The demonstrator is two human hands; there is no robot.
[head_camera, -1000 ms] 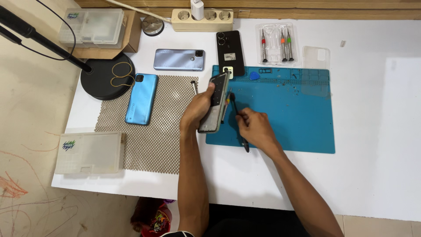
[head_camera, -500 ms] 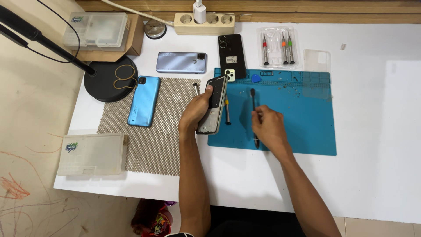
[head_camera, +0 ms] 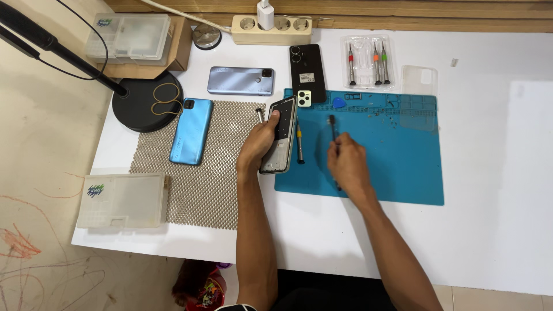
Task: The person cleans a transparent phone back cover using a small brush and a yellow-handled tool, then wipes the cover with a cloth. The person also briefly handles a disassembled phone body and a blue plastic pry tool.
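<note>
Blue phone point(head_camera: 190, 131) on mesh mat point(head_camera: 207, 173); black lamp base point(head_camera: 147, 103) (rubber band, seemingly); power strip point(head_camera: 272, 29).

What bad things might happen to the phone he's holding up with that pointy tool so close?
The left hand props the opened phone tilted on its edge at the border of the blue mat, so it might slip and fall flat. The right hand holds a thin dark tool nearby; a careless poke could scratch the inside. Tiny bits on the mat may scatter.

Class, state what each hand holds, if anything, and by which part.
Left hand grips the opened grey phone frame by its long left edge. Right hand holds a thin dark tool around its lower shaft.
</note>
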